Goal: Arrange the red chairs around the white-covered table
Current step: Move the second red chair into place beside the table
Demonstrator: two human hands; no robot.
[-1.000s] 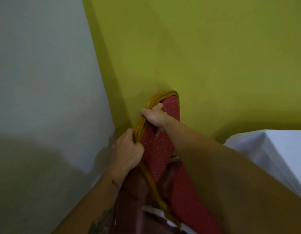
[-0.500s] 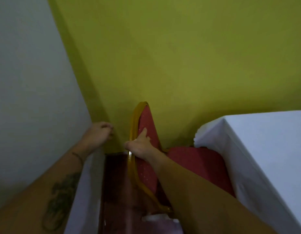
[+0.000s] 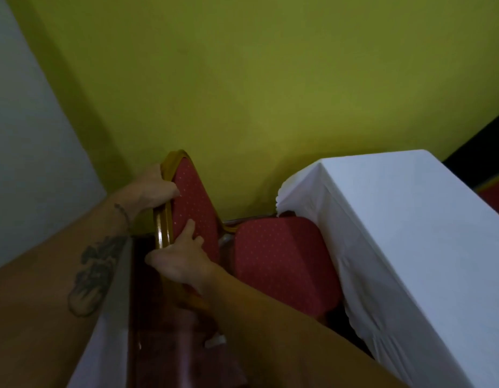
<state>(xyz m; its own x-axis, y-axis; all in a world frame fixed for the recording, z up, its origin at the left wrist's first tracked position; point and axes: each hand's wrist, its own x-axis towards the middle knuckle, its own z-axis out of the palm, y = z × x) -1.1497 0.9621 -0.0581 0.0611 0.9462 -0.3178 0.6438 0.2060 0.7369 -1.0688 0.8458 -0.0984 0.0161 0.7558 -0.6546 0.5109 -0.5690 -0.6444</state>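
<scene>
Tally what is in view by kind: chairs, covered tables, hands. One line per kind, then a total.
Red chairs: 1, the red chair with a gold-framed backrest
White-covered tables: 1, the white-covered table
Hands: 2, left hand and right hand, both on the backrest
Total: 4

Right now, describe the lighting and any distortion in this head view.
Head view: dim, flat light with a yellow-green cast from the wall; wide-angle bending tilts the wall corner; the floor below the red chair lies in deep shadow; both forearms look soft at the frame edge.
</scene>
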